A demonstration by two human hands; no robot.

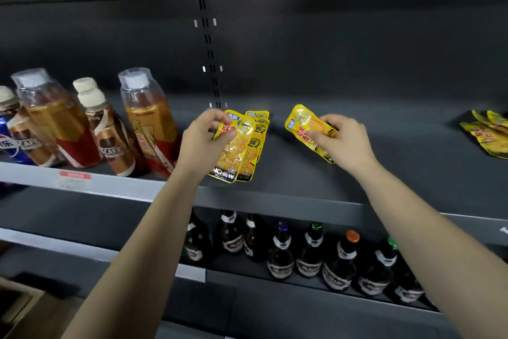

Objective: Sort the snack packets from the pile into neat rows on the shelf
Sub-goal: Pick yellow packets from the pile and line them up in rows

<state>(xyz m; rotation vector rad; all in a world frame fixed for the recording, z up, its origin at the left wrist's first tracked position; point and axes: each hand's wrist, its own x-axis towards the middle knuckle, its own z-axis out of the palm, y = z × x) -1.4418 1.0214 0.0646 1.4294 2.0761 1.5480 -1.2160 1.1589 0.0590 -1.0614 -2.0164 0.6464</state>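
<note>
On the dark shelf (302, 179) several yellow snack packets (244, 146) lie overlapped near the middle. My left hand (203, 140) pinches the top edge of the front packet of that stack between thumb and fingers. My right hand (343, 140) grips a single yellow packet (305, 127) and holds it tilted just above the shelf, to the right of the stack. A loose pile of the same yellow packets (486, 132) lies at the far right of the shelf.
Tea and coffee bottles (110, 129) stand on the left of the same shelf, close to my left hand. A row of dark glass bottles (310, 253) fills the shelf below. Bare shelf lies between my right hand and the pile.
</note>
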